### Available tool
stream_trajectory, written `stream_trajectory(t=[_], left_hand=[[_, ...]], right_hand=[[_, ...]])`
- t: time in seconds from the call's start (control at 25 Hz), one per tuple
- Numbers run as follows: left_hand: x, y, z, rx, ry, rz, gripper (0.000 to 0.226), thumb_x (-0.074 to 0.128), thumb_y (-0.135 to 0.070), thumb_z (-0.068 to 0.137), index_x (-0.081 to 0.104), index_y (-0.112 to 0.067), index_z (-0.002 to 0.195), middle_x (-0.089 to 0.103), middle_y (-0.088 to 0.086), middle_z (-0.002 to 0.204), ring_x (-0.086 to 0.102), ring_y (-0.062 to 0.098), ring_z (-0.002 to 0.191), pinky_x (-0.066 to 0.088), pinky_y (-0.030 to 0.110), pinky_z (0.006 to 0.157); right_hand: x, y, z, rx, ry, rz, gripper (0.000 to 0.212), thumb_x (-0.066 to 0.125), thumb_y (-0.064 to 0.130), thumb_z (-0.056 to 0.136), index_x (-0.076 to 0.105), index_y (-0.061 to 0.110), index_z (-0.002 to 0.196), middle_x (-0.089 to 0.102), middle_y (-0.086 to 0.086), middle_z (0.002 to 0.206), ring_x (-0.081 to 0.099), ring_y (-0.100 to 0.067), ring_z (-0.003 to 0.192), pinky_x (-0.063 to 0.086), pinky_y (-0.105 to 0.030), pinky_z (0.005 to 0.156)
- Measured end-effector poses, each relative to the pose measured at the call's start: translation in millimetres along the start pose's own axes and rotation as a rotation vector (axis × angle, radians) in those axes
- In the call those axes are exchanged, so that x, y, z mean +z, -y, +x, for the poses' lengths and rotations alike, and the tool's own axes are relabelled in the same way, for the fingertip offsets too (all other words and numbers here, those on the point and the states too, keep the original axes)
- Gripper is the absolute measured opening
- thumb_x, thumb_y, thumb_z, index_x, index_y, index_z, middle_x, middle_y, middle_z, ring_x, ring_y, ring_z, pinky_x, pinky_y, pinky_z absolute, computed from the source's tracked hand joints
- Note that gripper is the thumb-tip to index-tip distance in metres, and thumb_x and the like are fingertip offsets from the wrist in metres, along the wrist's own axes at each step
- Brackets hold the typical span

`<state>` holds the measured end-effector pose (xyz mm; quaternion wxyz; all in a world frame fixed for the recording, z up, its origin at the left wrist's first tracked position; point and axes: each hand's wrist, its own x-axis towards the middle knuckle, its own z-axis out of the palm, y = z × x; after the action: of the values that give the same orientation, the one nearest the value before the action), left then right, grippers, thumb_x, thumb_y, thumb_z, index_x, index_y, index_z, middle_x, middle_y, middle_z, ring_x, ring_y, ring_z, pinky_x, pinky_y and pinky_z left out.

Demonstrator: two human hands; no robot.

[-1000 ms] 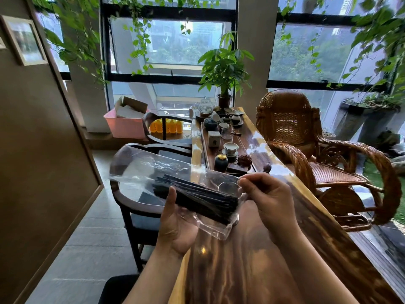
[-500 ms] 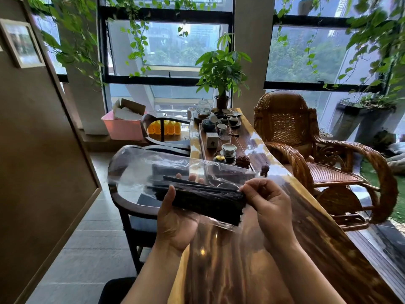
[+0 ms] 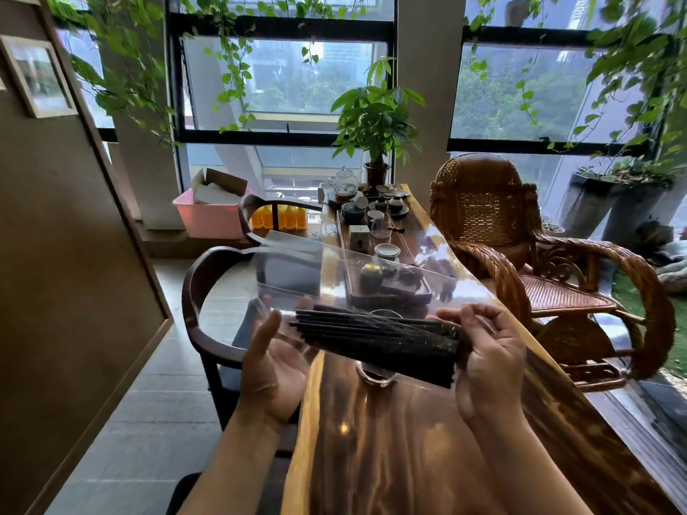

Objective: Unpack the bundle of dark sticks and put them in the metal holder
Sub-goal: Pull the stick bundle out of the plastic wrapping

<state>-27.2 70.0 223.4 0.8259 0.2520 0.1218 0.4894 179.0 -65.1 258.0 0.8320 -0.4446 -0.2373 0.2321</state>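
A bundle of dark sticks (image 3: pixel 375 338) lies across a clear plastic wrap (image 3: pixel 327 276) that spreads out flat behind and above it. My right hand (image 3: pixel 487 360) grips the thick right end of the bundle. My left hand (image 3: pixel 277 366) is palm up under the loose left end, thumb raised, fingers behind the wrap. The round metal holder (image 3: pixel 373 378) stands on the wooden table (image 3: pixel 390 447) directly below the bundle, mostly hidden by it.
A tea tray (image 3: pixel 386 295) with cups, jars and a small box fills the table's far half, with a potted plant (image 3: pixel 375 135) at the end. A dark wooden chair (image 3: pixel 200 291) is on the left, a rattan chair (image 3: pixel 520 254) on the right.
The plastic wrap has opened from a pouch around the sticks into a flat sheet. The bundle now lies bare on top, and my hands have moved further apart.
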Motion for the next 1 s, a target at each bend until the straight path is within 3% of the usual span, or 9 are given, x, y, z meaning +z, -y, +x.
stream_trajectory(t=[0.08, 0.12, 0.24, 0.32, 0.4, 0.52, 0.76, 0.88, 1.0], left_hand=[[-13, -14, 0, 0.075, -0.018, 0.199, 0.064, 0.065, -0.017, 0.08, 0.051, -0.041, 0.138, 0.071, 0.014, 0.124, 0.07, 0.032, 0.111, 0.056, 0.048, 0.087], [-18, -22, 1, 0.085, 0.007, 0.316, 0.056, 0.062, -0.013, 0.08, 0.058, -0.034, 0.133, 0.069, 0.016, 0.126, 0.07, 0.031, 0.11, 0.057, 0.045, 0.086], [-25, -42, 6, 0.083, 0.078, 0.679, 0.019, 0.06, -0.011, 0.085, 0.074, -0.017, 0.096, 0.06, 0.024, 0.13, 0.069, 0.027, 0.108, 0.06, 0.039, 0.084], [-24, -54, 9, 0.143, 0.106, 0.865, 0.005, 0.07, -0.023, 0.083, 0.074, -0.02, 0.084, 0.062, 0.014, 0.129, 0.064, 0.024, 0.117, 0.055, 0.041, 0.092], [-23, -63, 12, 0.225, 0.15, 0.938, 0.009, 0.078, -0.029, 0.078, 0.074, -0.023, 0.082, 0.065, 0.001, 0.125, 0.057, 0.017, 0.126, 0.046, 0.043, 0.101], [-26, -73, 15, 0.331, 0.204, 1.005, 0.006, 0.081, -0.024, 0.079, 0.075, -0.024, 0.082, 0.059, -0.007, 0.137, 0.048, 0.012, 0.135, 0.043, 0.035, 0.099], [-18, -75, 7, 0.319, 0.322, 0.897, 0.022, 0.09, -0.032, 0.068, 0.073, -0.02, 0.078, 0.072, 0.001, 0.092, 0.068, 0.015, 0.094, 0.055, 0.022, 0.082], [-12, -81, 3, 0.238, 0.385, 1.018, 0.015, 0.081, -0.028, 0.078, 0.068, -0.022, 0.081, 0.077, 0.01, 0.105, 0.069, 0.021, 0.109, 0.056, 0.026, 0.088], [-5, -91, 8, 0.211, 0.479, 1.243, 0.009, 0.072, -0.017, 0.088, 0.064, -0.021, 0.089, 0.076, 0.009, 0.098, 0.072, 0.021, 0.1, 0.057, 0.027, 0.084]], right_hand=[[-5, 3, 3, -0.024, 0.008, -0.013, 0.024, 0.056, 0.009, 0.099, 0.068, 0.023, 0.083, 0.078, -0.013, 0.083, 0.078, -0.029, 0.076, 0.062, -0.037, 0.063], [-6, 3, 4, -0.026, 0.011, -0.02, 0.025, 0.056, 0.008, 0.099, 0.068, 0.023, 0.083, 0.077, -0.013, 0.083, 0.078, -0.03, 0.076, 0.062, -0.038, 0.064], [-10, 3, 6, -0.019, 0.01, -0.032, 0.027, 0.055, 0.007, 0.1, 0.068, 0.022, 0.083, 0.077, -0.013, 0.081, 0.077, -0.03, 0.075, 0.063, -0.038, 0.064], [-11, 4, 8, -0.009, 0.0, -0.039, 0.025, 0.055, 0.008, 0.1, 0.068, 0.022, 0.083, 0.077, -0.012, 0.08, 0.077, -0.028, 0.075, 0.063, -0.038, 0.064], [-14, 4, 9, 0.005, -0.012, -0.055, 0.025, 0.056, 0.01, 0.1, 0.069, 0.023, 0.084, 0.077, -0.012, 0.083, 0.077, -0.029, 0.077, 0.064, -0.041, 0.066], [-19, 3, 10, 0.032, -0.028, -0.068, 0.023, 0.056, 0.01, 0.101, 0.068, 0.022, 0.086, 0.077, -0.013, 0.085, 0.078, -0.031, 0.079, 0.064, -0.043, 0.066], [-25, 2, 12, 0.042, -0.075, -0.076, 0.024, 0.058, 0.008, 0.099, 0.069, 0.023, 0.084, 0.077, -0.011, 0.081, 0.077, -0.026, 0.074, 0.062, -0.035, 0.062], [-27, 5, 11, 0.037, -0.076, -0.094, 0.026, 0.057, 0.008, 0.099, 0.07, 0.025, 0.083, 0.077, -0.01, 0.08, 0.077, -0.025, 0.075, 0.062, -0.035, 0.062], [-29, 13, 11, 0.004, -0.087, -0.14, 0.026, 0.057, 0.009, 0.1, 0.069, 0.025, 0.084, 0.077, -0.01, 0.082, 0.077, -0.026, 0.076, 0.063, -0.035, 0.063]])
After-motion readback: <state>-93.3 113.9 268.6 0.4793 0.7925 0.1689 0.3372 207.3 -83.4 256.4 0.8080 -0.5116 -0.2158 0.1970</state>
